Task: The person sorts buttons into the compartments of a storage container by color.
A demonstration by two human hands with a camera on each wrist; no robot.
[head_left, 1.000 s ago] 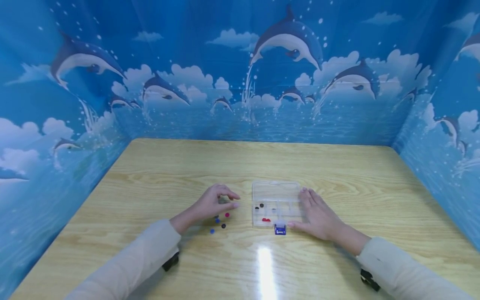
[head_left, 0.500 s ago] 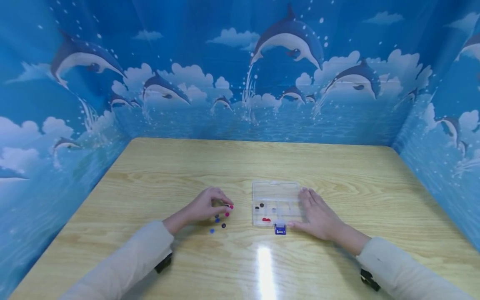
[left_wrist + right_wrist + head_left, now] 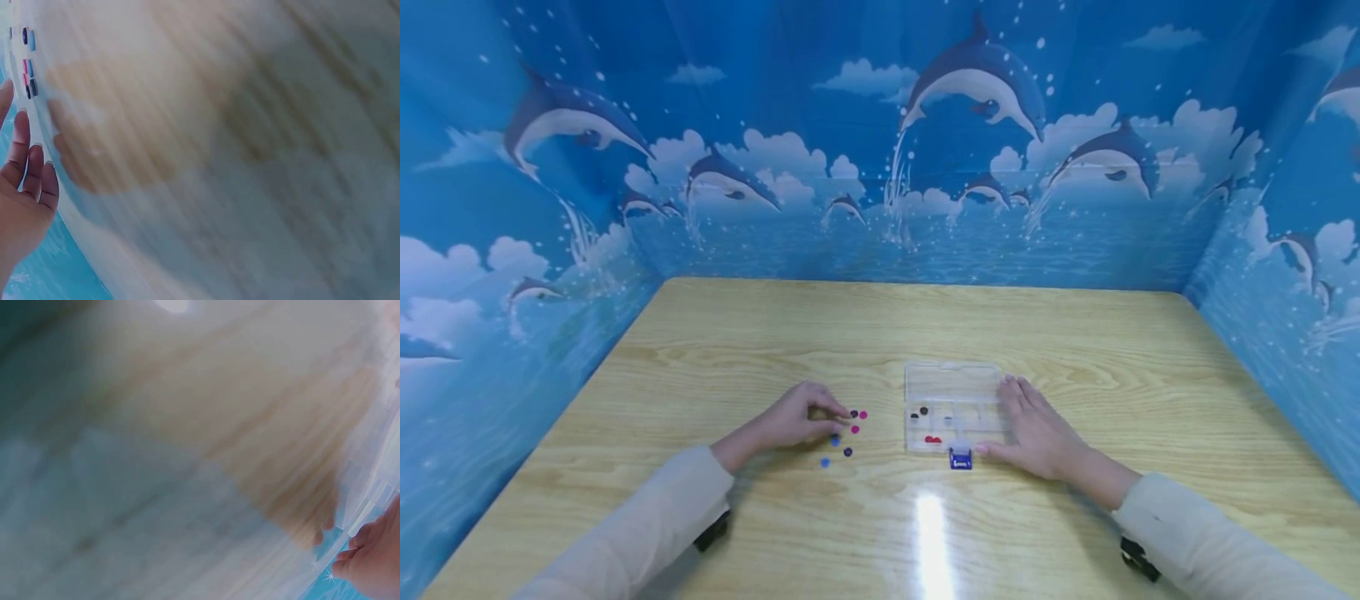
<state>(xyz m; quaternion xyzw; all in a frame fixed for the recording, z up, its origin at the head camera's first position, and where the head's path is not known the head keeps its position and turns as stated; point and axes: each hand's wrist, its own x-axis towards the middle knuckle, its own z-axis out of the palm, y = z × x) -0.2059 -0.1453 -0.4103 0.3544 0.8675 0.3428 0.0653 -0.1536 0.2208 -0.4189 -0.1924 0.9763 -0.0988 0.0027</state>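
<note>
My left hand (image 3: pixel 796 414) hovers at the left edge of a scatter of small round button-like pieces, thumb and forefinger apart. Close to its fingertips lie a dark piece (image 3: pixel 853 413) and a pink piece (image 3: pixel 862 415); another pink one (image 3: pixel 855 430) is just nearer. Blue pieces (image 3: pixel 825 462) and a second dark one (image 3: pixel 847 452) sit below the hand. In the left wrist view, the left fingers (image 3: pixel 20 140) are loosely bent beside the row of pieces. My right hand (image 3: pixel 1036 429) rests with straight fingers along the right side of a clear compartment box (image 3: pixel 907 433).
The box's transparent lid (image 3: pixel 951 382) lies folded back. Dark pieces (image 3: pixel 923 411) and red pieces (image 3: pixel 932 440) sit in its left compartments. A blue clasp (image 3: pixel 960 458) is at its front edge. Dolphin-printed curtains (image 3: pixel 880 233) surround the wooden table (image 3: pixel 737 333).
My left hand has drawn back to the left, uncovering a dark and a pink piece that its fingers hid or touched before. The right hand and the box have stayed put.
</note>
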